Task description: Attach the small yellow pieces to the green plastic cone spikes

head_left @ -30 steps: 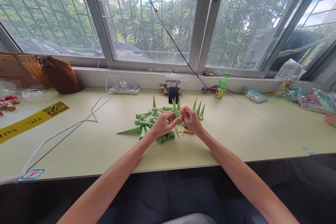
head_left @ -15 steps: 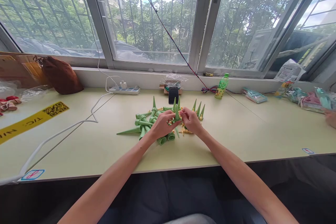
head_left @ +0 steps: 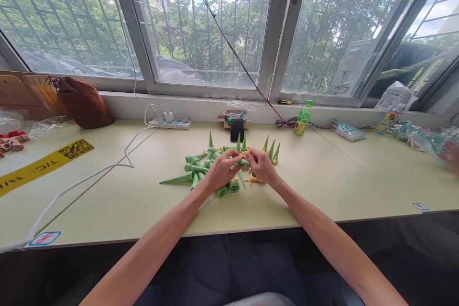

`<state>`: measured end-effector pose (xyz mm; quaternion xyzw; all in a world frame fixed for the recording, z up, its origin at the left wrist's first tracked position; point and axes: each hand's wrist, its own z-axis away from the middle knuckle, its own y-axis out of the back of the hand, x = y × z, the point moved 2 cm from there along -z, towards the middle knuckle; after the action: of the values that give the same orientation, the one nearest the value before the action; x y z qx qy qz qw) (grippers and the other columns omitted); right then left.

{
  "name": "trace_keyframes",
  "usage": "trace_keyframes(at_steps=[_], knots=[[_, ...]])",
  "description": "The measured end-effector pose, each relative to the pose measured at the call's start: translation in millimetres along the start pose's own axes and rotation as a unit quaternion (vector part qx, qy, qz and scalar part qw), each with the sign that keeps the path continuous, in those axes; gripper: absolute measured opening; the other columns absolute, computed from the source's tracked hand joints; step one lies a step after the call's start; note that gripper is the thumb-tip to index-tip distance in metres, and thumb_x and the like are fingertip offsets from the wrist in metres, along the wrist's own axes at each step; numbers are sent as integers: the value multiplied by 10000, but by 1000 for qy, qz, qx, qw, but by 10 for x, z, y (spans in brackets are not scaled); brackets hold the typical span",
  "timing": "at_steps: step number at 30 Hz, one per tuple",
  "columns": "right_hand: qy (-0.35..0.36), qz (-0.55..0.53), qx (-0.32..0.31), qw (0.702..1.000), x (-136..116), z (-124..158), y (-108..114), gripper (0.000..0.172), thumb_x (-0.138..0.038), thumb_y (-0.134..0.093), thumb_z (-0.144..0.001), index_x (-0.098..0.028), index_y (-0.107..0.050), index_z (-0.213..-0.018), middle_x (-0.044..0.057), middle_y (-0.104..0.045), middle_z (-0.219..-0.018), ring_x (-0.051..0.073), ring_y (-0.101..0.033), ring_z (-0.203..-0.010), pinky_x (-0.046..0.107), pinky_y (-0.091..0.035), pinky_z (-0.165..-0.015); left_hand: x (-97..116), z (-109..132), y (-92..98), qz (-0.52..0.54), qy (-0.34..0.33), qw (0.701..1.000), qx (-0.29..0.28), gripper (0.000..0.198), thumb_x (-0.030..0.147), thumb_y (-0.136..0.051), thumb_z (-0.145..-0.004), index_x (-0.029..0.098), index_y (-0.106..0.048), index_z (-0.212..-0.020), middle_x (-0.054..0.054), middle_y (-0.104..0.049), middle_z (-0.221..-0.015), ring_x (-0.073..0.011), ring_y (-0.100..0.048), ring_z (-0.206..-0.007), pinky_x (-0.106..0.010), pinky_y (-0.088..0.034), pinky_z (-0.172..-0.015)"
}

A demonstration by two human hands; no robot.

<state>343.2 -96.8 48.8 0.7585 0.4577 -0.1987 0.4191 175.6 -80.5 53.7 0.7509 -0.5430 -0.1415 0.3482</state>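
Observation:
My left hand [head_left: 224, 169] is closed on a green plastic watering spike [head_left: 244, 162], a hollow cone with a wider collar, now tipped over sideways. Pinched fingertips of my right hand [head_left: 261, 165] meet the same spike near its yellow fitting; the exact contact is partly hidden. Under and left of my left hand lies a pile of green spikes [head_left: 195, 168], several showing open round ends. Beside my right hand, several spikes stand point up [head_left: 271, 149] on yellow valve parts. Loose yellow valve pieces [head_left: 254, 178] lie below my right hand.
Behind the pile stand a dark phone [head_left: 237, 130] and a small cardboard box [head_left: 226, 119]. A green bottle [head_left: 303, 118] is at the back right. A power strip [head_left: 170, 123] and white cable [head_left: 103, 168] lie left. Another person's hand [head_left: 450, 155] is among bagged items at far right.
The spike between my hands has tipped from upright to lying sideways. My hands stay in nearly the same place. At far right, the other person's hand has moved up, shifting the bagged items.

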Motion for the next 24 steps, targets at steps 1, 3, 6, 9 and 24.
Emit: trace_keyframes(at_steps=[1,3,6,9,24], knots=[[-3,-3,4,1000,1,-1,-2,359,-445,-420,-940,-199,-467,-684,-44,-381,-541,111,-326,-504,251,-250,-499,3,-4,-3,-2,5,1000,3,255,268,-555,-928,214,-632,-1166,-89,-597,-1036,-168,-618,-873,-299,-532,-764],[-14,-11,14,1000,-2,-1,-2,364,-458,-414,-944,-200,-472,-694,-49,-366,-534,112,-322,-500,250,-249,-495,9,-12,-11,-2,23,1000,10,263,270,-557,-927,224,-627,-1176,-85,-599,-1042,-172,-620,-885,-305,-532,-773],[-29,-21,27,999,-15,0,11,361,-474,-414,-948,-203,-480,-718,-51,-373,-528,111,-328,-493,248,-251,-491,11,-26,-24,10,64,998,17,289,276,-571,-919,242,-614,-1203,-74,-598,-1049,-173,-615,-890,-297,-525,-765],[-33,-35,55,997,-23,1,44,356,-484,-423,-950,-208,-468,-729,-54,-381,-527,107,-325,-486,243,-257,-489,3,-41,-23,27,109,993,24,304,294,-563,-922,237,-602,-1217,-66,-600,-1042,-157,-609,-830,-269,-512,-709],[-17,-105,22,994,-47,21,41,361,-547,-432,-933,-214,-498,-810,-56,-395,-561,98,-351,-477,228,-302,-474,71,-113,0,169,219,961,-21,581,601,-428,-911,128,-614,-631,0,-538,-554,-107,-445,-536,-227,-334,-521]])
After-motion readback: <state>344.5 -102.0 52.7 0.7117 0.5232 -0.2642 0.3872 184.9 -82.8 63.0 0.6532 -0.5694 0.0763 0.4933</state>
